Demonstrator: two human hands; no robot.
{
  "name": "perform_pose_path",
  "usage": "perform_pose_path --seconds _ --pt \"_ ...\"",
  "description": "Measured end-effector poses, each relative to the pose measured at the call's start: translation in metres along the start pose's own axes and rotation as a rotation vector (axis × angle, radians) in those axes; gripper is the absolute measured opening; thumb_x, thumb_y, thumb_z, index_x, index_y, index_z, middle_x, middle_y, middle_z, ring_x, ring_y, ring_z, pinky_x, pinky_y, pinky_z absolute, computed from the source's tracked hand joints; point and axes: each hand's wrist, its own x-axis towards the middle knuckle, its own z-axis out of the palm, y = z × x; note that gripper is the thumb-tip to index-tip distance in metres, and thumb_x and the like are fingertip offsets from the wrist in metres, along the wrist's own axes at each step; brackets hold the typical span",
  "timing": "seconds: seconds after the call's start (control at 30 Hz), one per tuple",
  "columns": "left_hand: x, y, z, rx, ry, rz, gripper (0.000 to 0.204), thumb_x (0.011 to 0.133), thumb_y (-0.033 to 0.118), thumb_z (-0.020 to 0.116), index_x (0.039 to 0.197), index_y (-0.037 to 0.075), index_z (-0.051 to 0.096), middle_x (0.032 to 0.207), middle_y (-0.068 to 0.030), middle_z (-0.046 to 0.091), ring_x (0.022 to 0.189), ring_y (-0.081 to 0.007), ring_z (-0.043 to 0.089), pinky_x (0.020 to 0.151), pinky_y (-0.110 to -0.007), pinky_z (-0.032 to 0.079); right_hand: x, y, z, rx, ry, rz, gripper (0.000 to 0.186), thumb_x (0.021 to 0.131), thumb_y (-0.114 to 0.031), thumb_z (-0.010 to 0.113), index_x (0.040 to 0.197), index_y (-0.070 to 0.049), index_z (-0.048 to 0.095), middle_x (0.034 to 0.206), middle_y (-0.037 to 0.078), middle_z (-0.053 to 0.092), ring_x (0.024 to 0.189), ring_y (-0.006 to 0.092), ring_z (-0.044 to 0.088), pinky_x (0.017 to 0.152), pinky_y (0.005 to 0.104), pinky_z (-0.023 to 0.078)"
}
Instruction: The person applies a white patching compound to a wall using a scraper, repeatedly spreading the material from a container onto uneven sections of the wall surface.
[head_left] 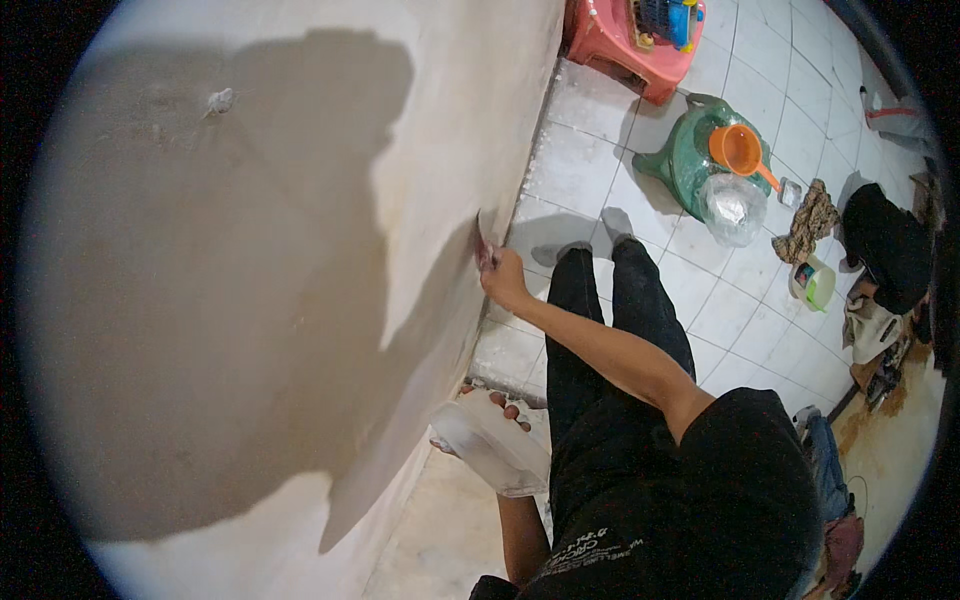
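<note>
Black cloth comes closest: a short-sleeved shirt (720,490) with pale lettering on its front. Just past it, the person's left hand (511,411) grips a whitish, translucent plastic container (488,450) that sits tilted beside the foot of the wall; some fingers curl round its far edge, while the palm is hidden from me. Dark trousers (640,310) run on toward the feet, which are set side by side. In front of the legs the bare right arm stretches across to the left, and the right hand (507,282) is wrapped in a fist around a small scraper (487,250), its thin blade up against the pale wall (430,130). I can't make out the blade's edge clearly. One large shadow (250,300) covers much of that wall, with a small white lump (220,101) showing near its upper left.

Out on the white tiled floor (740,315), a small tub (818,287) with some green on it lies near a rumpled brown cloth (808,222). Farther along stands a green stool (690,160); an orange dipper (737,150) rests on top, and a clear plastic bag (733,210) bunches at its near edge. Farthest off, a pink stool (665,65) carries a blue object (681,24).
</note>
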Motion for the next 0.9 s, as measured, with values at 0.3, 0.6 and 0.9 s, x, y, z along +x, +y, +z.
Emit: perform_pose_path --seconds 0.3,0.6,0.9 --pt "0.008 -0.017 0.01 0.034 -0.014 -0.01 0.081 0.082 0.071 0.052 0.143 0.022 0.031 0.128 -0.0208 0.045 0.107 -0.0395 0.051 0.086 -0.06 0.048 0.008 0.061 -0.002 0.135 0.338 -0.023 0.017 0.085 -0.006 0.05 0.081 0.004 0.064 0.059 0.01 0.059 0.057 0.0154 0.052 0.056 0.0343 0.045" --pt "-0.02 -0.02 -0.018 -0.128 0.001 0.097 0.087 0.079 0.072 0.057 0.144 0.019 0.031 0.132 -0.0246 0.044 0.109 -0.0437 0.048 0.088 -0.063 0.044 -0.044 -0.007 -0.002 0.344 0.004 -0.187 0.018 0.084 -0.005 0.05 0.09 0.004 0.064 0.065 0.014 0.06 0.063 0.0176 0.053 0.064 0.0355 0.046" --pt "-0.028 -0.038 -0.016 -0.077 -0.009 0.109 0.085 0.08 0.071 0.056 0.145 0.021 0.029 0.134 -0.0211 0.043 0.112 -0.0441 0.048 0.089 -0.061 0.044 0.02 0.013 0.006 0.363 0.245 0.028 0.018 0.086 -0.004 0.051 0.093 0.006 0.064 0.067 0.014 0.062 0.062 0.0152 0.054 0.058 0.0354 0.045"
